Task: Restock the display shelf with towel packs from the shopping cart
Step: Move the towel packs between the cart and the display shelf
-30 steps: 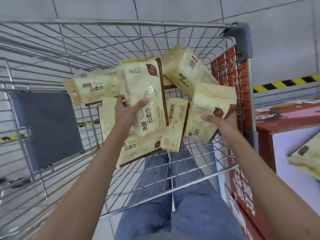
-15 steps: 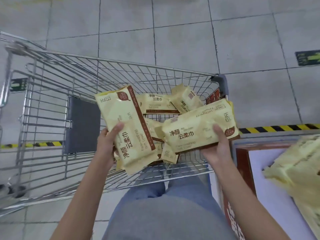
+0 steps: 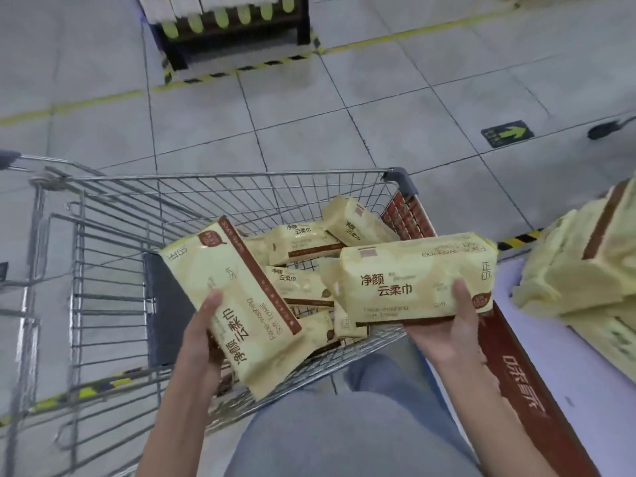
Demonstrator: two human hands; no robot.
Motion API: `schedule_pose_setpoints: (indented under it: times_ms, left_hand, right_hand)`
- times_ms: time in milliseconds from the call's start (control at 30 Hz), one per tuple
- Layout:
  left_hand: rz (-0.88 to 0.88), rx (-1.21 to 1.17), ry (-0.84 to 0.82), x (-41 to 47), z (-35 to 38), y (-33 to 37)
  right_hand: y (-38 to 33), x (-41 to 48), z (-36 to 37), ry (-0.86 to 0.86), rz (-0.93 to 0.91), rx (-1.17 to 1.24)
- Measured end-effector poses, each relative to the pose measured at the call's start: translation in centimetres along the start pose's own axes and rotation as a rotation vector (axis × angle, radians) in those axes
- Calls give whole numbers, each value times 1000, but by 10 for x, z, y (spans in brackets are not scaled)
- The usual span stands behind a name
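Since a second ago both packs have been lifted above the shopping cart (image 3: 220,175); left hand (image 3: 203,339) grips the left towel pack (image 3: 234,297), thumb across its face; right hand (image 3: 454,325) grips the right towel pack (image 3: 413,277) from below, fingers curled round it, near the display shelf (image 3: 537,346); shelf stack (image 3: 578,263) in reach; loose packs (image 3: 303,239) remain in cart; placing looks next.

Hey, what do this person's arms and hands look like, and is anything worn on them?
Both forearms are bare as far up as the head view shows, with no sleeves in sight. The left hand and right hand are ungloved, and no watch, bracelet or ring shows. Below them are blue-grey trousers.
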State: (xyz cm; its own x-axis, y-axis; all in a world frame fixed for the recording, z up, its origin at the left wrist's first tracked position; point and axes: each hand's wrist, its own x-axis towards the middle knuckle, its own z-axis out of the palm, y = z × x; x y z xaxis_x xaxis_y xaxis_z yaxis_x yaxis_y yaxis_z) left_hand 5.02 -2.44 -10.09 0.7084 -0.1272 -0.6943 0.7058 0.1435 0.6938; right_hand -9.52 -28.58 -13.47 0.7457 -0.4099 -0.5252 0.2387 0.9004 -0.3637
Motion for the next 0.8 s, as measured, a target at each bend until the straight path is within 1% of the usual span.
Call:
schedule_pose_setpoints:
  times_ms: [100,200,433,533,667,800]
  left_hand:
    - [-53,16,-71,-2,-12,8]
    - [-101,71,-180,-3,-10,12]
    - [-171,285,-501,-17,33,-3]
    - [-212,383,-675,-34,57,-20]
    - [-283,509,-869,-63,83,-55]
    - [-364,663,-1023,-98,101,-94]
  right_hand:
    - [26,-39,-5,42,-86,108]
    - [47,-81,-16,133,-185,190]
    - [74,-175,-54,330,-492,385]
    - [91,-213,-72,372,-617,477]
    - [117,-261,-96,417,-766,553]
    - [147,-306,-116,472,-905,667]
